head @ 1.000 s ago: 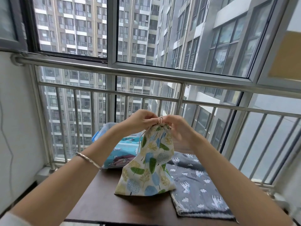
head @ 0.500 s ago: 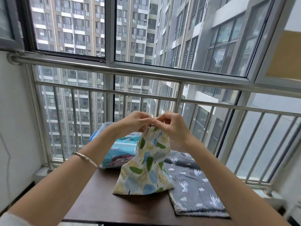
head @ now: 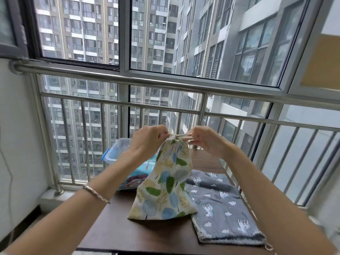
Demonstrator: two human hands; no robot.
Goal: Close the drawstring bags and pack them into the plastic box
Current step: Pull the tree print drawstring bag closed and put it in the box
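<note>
- The tree-print bag [head: 165, 184] stands near the middle of the table [head: 114, 234]. Its base is on the wood and its neck is gathered into a tight pucker at the top.
- The drawstring [head: 181, 136] runs out of that neck to both sides, taut between my hands.
- My left hand [head: 147, 142] pinches the cord end on its side with fingers curled in. My right hand [head: 207, 142] does the same on the other side, both level with the neck.
- I judge the step in hand to be cinching this bag, and it looks nearly closed.
- The next move calls for keeping hold of the cord, lifting the bag clear and carrying it toward the far left corner.
- The plastic box [head: 117, 153] sits at that far left corner, clear-walled with a blue rim.
- A blue cartoon-print bag [head: 136, 178] lies at the box. I cannot tell whether it is fully inside.
- The grey bag [head: 220, 205] lies flat along the right edge, reaching the near right corner, just beside the tree-print bag. Its mouth looks ungathered, so I judge it is not yet closed.
- A steel railing [head: 165, 85] runs beyond the far edge.
</note>
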